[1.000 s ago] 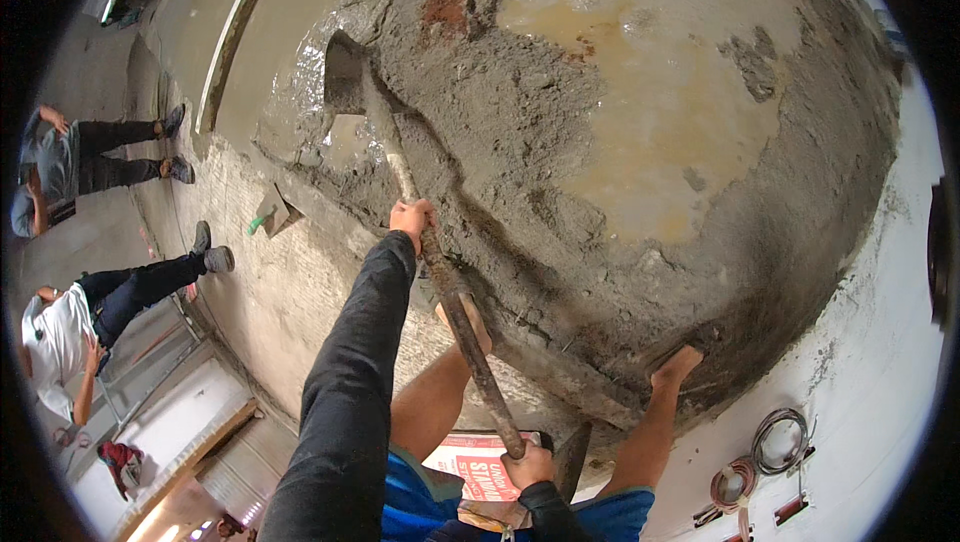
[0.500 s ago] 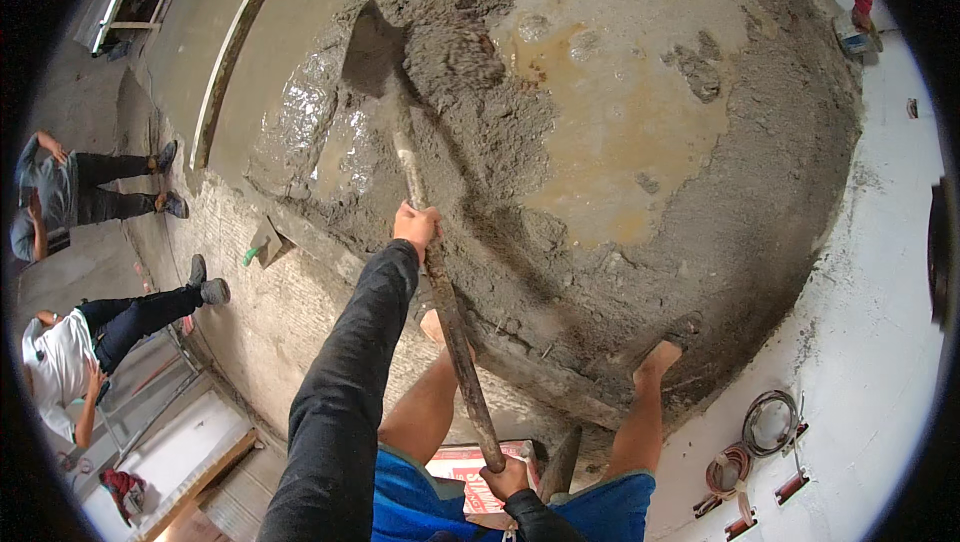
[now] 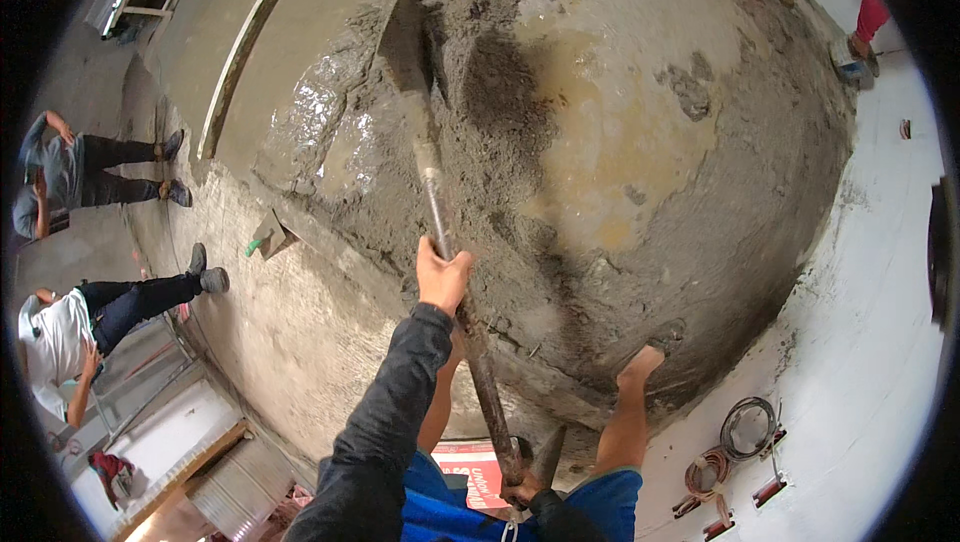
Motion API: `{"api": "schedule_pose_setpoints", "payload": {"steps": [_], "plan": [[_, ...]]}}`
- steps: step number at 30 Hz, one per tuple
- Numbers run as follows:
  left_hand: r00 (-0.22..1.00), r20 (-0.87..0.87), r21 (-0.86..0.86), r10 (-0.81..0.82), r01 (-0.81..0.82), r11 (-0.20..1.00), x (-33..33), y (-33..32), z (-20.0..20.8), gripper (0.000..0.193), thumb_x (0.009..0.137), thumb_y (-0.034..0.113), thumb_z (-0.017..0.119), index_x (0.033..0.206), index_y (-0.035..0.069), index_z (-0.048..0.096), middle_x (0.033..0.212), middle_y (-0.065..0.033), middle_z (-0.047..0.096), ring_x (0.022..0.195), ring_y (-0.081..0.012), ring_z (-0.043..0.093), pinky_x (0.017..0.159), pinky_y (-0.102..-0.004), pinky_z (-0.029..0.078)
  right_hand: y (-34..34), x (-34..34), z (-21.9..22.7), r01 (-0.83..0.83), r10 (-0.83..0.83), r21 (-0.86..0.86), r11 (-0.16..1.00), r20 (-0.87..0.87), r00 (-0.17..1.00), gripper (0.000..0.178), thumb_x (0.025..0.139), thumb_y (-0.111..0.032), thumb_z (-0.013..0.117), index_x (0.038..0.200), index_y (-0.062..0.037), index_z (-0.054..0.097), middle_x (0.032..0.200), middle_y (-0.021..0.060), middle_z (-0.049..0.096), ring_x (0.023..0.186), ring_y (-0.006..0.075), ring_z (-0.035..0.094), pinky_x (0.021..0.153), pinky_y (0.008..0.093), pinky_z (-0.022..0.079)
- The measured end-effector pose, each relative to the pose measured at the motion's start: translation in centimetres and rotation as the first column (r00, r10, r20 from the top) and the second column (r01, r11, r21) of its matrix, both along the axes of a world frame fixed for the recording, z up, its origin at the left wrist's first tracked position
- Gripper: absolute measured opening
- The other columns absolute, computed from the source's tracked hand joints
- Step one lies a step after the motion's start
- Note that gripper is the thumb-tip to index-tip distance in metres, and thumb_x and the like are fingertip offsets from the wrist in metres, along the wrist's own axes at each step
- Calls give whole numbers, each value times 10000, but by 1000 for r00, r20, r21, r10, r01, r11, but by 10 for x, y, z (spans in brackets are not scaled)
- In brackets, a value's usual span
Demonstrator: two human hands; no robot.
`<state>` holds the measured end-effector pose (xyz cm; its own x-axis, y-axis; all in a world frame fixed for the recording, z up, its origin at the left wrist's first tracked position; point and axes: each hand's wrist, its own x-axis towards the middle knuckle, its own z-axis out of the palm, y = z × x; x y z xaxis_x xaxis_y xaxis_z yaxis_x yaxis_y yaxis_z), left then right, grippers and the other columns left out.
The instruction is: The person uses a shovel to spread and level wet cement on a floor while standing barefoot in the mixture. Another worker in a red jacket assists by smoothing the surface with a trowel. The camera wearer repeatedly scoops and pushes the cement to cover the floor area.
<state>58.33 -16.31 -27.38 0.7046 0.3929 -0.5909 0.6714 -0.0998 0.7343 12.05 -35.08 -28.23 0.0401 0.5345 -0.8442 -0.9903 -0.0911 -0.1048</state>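
My left hand (image 3: 443, 277) is wrapped round the middle of a long shovel (image 3: 434, 197). Lower on the same shaft, near its end, my right hand (image 3: 522, 488) is closed, close to my blue shorts. The shovel's blade (image 3: 405, 42) is tilted nearly edge-on over the wet concrete (image 3: 500, 142), at the far side of the heap. Whether it touches the mix I cannot tell. A broad puddle (image 3: 620, 72) of brownish water lies on the concrete to the right of the blade.
A trowel (image 3: 268, 239) with a green handle lies left on the rough floor. A long straightedge (image 3: 250, 42) rests farther left. Two people stand at the left; another person's leg (image 3: 868, 17) shows far right. Coiled cables (image 3: 748, 429) hang by the white wall. A red-and-white bag (image 3: 470, 467) is beneath me.
The shovel blade has swung a little right and away from me and turned more edge-on. My left hand has shifted right and nearer; my right hand is slightly lower and to the right.
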Motion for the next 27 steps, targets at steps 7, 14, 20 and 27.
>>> {"api": "schedule_pose_setpoints", "payload": {"steps": [7, 14, 20, 27], "plan": [[997, -54, 343, 62, -40, 938, -10, 33, -12, 299, 706, 115, 606, 877, -8, 393, 703, -94, 485, 598, -189, 513, 539, -329, 442, -30, 33, -15, -136, 157, 273, 952, -58, 986, 73, 715, -97, 661, 691, -56, 605, 582, 44, 548, 524, 162, 497, 544, 325, 406], [947, -299, 475, 118, 40, 879, -16, 111, -141, 432, 715, 158, 651, 1013, -38, 408, 886, -218, 571, 827, -348, 580, 707, -403, 447, -29, 112, -32, -309, 355, 214, 927, -233, 905, 256, 755, -187, 626, 539, -87, 529, 460, 21, 443, 432, 158, 440, 471, 341, 384], [958, -137, 33, 251, -249, 968, -2, 148, -160, 370, 773, 121, 611, 1013, -39, 381, 786, -144, 548, 539, -205, 525, 468, -378, 420, -13, 169, -18, -550, 648, -366, 751, 249, 720, 405, 654, -337, 660, 572, 49, 572, 535, 190, 548, 491, 307, 558, 488, 405, 429], [962, -137, 194, 238, -209, 958, 80, 193, -193, 363, 780, 96, 602, 1036, -61, 397, 778, -133, 553, 582, -224, 564, 491, -375, 436, 98, 221, -29, -329, 436, -408, 851, 203, 877, 312, 647, -268, 661, 715, 32, 611, 641, 216, 594, 624, 341, 610, 597, 417, 459]]}}
